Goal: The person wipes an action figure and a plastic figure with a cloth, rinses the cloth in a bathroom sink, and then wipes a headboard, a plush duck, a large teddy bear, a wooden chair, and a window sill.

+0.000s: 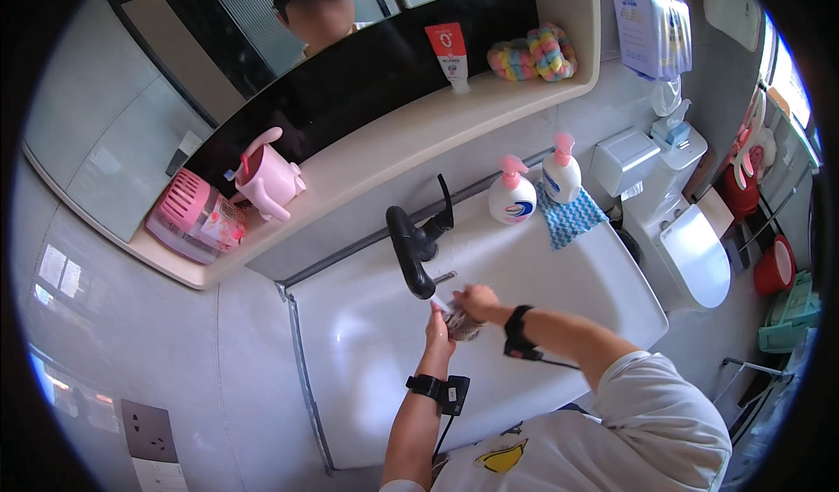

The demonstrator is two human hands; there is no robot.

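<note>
Water runs from the black faucet (411,256) over a small, wet-looking greyish-brown item (465,328) held low above the white sink basin (537,374). Blur hides whether this item is a cloth or something else. My left hand (440,331) grips its left side, right under the spout, with the fingers pointing up toward the stream. From the right, my right hand (477,302) closes on the item's upper part, its fingers curled and blurred. Both wrists wear black straps with small cabled devices.
Two pump bottles, one white-and-pink (512,194) and another (562,171), stand at the sink's back right beside a blue patterned cloth (571,217). Above runs a shelf (367,141) with a pink cup (265,177) and a red-and-white tube (449,56). A toilet (695,256) stands right.
</note>
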